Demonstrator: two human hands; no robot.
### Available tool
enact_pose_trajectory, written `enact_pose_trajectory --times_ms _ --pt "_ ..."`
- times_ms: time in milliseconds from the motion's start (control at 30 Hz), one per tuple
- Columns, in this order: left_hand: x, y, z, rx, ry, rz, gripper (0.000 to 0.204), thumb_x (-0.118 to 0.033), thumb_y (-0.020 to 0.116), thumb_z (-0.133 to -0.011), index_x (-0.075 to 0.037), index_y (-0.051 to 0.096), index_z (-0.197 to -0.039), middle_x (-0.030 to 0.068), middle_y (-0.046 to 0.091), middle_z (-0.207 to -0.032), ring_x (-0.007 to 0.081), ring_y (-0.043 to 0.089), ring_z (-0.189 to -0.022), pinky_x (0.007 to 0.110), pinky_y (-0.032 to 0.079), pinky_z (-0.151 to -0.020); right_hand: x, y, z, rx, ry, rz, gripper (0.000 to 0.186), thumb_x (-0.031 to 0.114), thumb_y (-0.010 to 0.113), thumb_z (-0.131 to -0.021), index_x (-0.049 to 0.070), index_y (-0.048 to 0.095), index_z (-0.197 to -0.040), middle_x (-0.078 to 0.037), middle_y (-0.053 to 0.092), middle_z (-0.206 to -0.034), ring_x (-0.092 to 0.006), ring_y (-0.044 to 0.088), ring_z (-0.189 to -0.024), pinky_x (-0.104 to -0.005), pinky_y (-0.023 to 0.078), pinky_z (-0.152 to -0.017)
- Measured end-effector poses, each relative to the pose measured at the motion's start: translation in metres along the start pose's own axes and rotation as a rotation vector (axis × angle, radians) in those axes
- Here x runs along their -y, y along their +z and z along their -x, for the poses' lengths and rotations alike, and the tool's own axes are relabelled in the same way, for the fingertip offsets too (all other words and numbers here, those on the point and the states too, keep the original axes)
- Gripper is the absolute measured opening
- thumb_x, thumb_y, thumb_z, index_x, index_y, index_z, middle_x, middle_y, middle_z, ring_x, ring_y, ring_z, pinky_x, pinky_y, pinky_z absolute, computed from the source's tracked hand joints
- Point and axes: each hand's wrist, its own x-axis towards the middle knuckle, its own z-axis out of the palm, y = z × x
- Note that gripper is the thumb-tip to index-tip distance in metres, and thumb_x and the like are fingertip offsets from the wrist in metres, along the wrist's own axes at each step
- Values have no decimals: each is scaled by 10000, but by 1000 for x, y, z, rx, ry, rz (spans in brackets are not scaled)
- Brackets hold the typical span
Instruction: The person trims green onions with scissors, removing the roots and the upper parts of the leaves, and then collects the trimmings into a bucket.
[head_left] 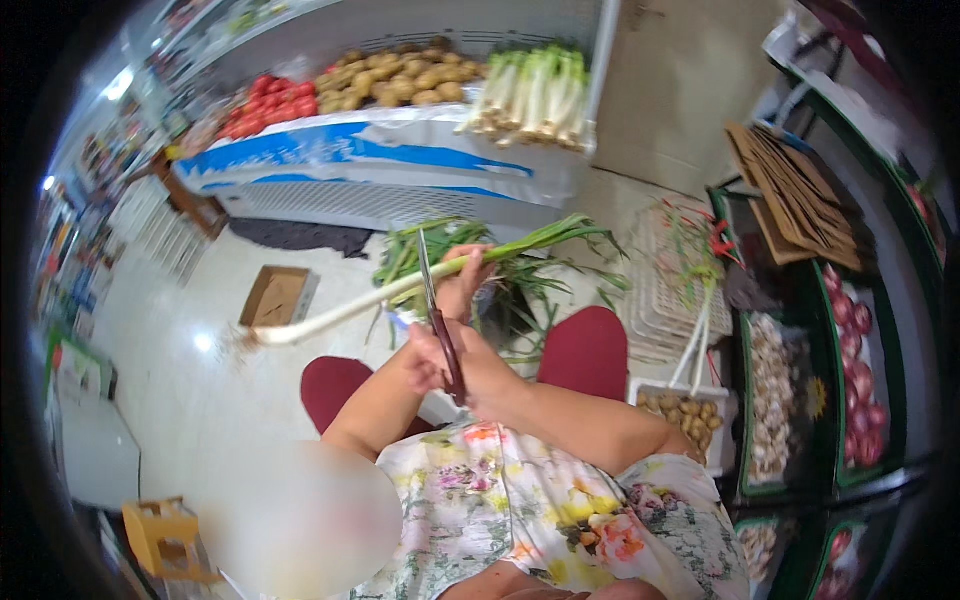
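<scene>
A long green onion lies slantwise in front of me, its rooty white end at the left and its green leaves at the right. My left hand is closed around the stalk near where it turns green. My right hand, overlapping the left forearm, grips a knife by its dark red handle. The knife's narrow blade points up and away, crossing in front of the stalk just left of my left hand. Whether blade and stalk touch, I cannot tell. Below them a heap of green leaves lies on the floor.
A display case ahead holds tomatoes, potatoes and bundled green onions. An open cardboard box sits on the floor at left. Stacked white crates, a potato box and racks with garlic and red onions stand at right.
</scene>
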Motion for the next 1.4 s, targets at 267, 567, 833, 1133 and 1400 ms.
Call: enact_pose_trajectory --times_ms 267,567,833,1133,1400 --pt "-100 -181 0 -251 53 131 226 -220 606 -982 -8 556 -1042 119 592 -1066 278 673 -976 391 611 -854 20 -69 -69 166 452 276 832 762 295 -924 9 647 -969 -87 648 -772 -217 648 -665 -377 551 -648" --pt "-85 -226 -34 -258 -8 129 218 -216 571 -998 -2 560 -1034 155 610 -1041 288 680 -972 358 609 -865 25 -108 -171 175 592 176 897 807 286 -890 -11 646 -963 -86 633 -752 -247 609 -639 -378 525 -650" --pt "-70 -233 -38 -217 -75 70 190 -200 579 -997 -13 563 -1030 199 646 -1128 280 665 -1050 348 592 -901 2 -144 -195 200 652 81 920 827 292 -871 -17 641 -983 -81 625 -756 -236 604 -646 -373 516 -659" --pt "-67 -238 -35 -85 -69 -87 144 -172 593 -982 -35 577 -1022 210 631 -1224 250 622 -1146 345 521 -1001 -11 -153 -199 139 629 158 853 792 266 -909 35 661 -910 -54 610 -743 -206 590 -589 -323 483 -584" --pt "-63 -238 -30 -5 -27 -214 98 -126 630 -941 -54 607 -1004 175 631 -1263 211 614 -1112 340 501 -969 -25 -145 -201 102 373 753 615 645 478 -951 36 555 -933 -11 520 -713 -111 513 -596 -248 421 -546"
